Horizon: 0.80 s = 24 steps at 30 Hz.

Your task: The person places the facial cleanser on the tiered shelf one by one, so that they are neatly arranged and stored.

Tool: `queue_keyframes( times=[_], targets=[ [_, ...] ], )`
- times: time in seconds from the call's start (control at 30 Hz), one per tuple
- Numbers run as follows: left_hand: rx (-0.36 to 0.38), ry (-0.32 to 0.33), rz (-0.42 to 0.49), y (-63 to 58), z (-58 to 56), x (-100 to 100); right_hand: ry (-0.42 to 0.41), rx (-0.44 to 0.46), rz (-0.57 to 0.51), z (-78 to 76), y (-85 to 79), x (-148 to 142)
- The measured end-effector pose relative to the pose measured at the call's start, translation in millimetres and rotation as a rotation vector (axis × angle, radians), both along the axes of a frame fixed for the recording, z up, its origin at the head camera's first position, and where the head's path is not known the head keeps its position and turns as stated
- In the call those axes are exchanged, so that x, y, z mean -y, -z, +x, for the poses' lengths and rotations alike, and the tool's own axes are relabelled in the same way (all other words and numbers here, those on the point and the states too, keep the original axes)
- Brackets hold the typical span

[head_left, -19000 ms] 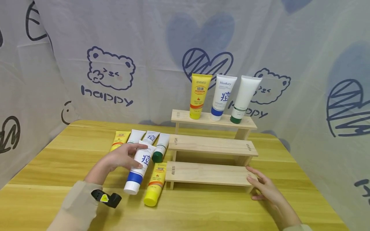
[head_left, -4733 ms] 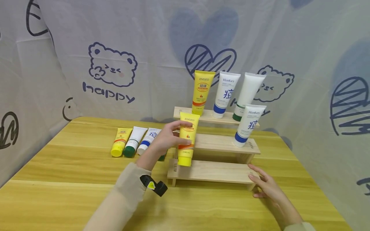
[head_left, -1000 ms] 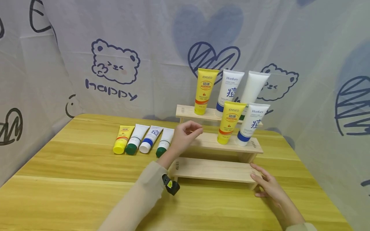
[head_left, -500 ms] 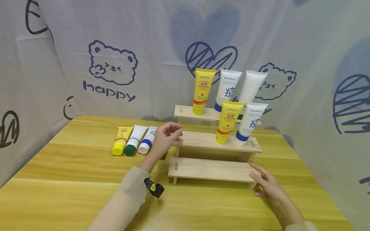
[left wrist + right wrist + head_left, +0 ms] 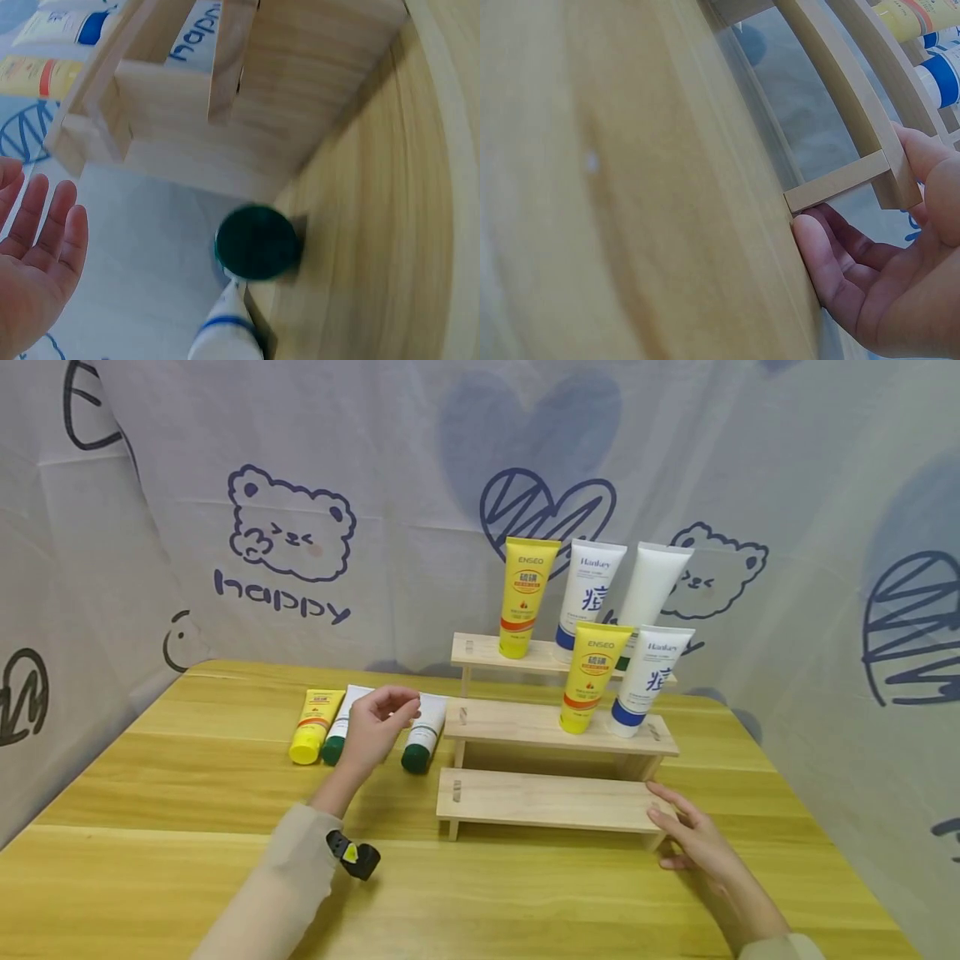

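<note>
My left hand [image 5: 375, 727] is over the row of lying tubes, fingers loosely bent with nothing held; the left wrist view shows its fingers spread [image 5: 41, 262]. Under or beside it lie a yellow tube [image 5: 315, 722], a white tube with a green cap [image 5: 336, 745] and another green-capped white tube [image 5: 425, 731]. The blue-banded tube [image 5: 225, 337] between them is hidden by the hand in the head view. My right hand [image 5: 697, 843] grips the right end of the lowest step of a wooden display stand [image 5: 551, 800], thumb and fingers around its edge and leg.
On the top step stand a yellow tube [image 5: 527, 597], a blue-banded white tube [image 5: 588, 593] and a plain white tube [image 5: 654, 585]. The middle step holds a yellow tube [image 5: 595, 677] and a blue-banded white tube [image 5: 651, 681] at its right. A printed curtain [image 5: 405, 510] hangs behind the table [image 5: 480, 902].
A blue-banded tube and a yellow tube, earlier in the left hand one after the other, now stand on the middle step. The emptied left hand has moved left over the lying tubes.
</note>
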<state>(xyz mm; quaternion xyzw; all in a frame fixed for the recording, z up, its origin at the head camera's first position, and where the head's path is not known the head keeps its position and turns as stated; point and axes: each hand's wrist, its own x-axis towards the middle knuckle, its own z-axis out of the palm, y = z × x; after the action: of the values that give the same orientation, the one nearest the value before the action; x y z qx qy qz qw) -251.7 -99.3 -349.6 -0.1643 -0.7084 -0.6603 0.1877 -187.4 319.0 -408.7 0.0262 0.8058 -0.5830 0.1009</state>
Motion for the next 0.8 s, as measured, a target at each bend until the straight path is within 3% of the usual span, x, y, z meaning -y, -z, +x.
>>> queue_keyframes(
  times=[0.13,0.27,0.63,0.8],
  targets=[
    [0.026,-0.036,-0.009,-7.2,11.3,11,-0.005,-0.001,0.008,0.5,0.6,0],
    [0.043,-0.066,-0.038,-5.0,11.7,25,-0.003,0.001,0.013,0.8,0.3,0],
    [0.087,-0.143,-0.376,22.8,-2.5,87,0.003,0.0,0.013,0.3,-0.1,1],
    [0.142,-0.141,-0.443,26.9,-0.9,111,0.011,-0.007,0.023,0.5,0.3,2]
  ],
)
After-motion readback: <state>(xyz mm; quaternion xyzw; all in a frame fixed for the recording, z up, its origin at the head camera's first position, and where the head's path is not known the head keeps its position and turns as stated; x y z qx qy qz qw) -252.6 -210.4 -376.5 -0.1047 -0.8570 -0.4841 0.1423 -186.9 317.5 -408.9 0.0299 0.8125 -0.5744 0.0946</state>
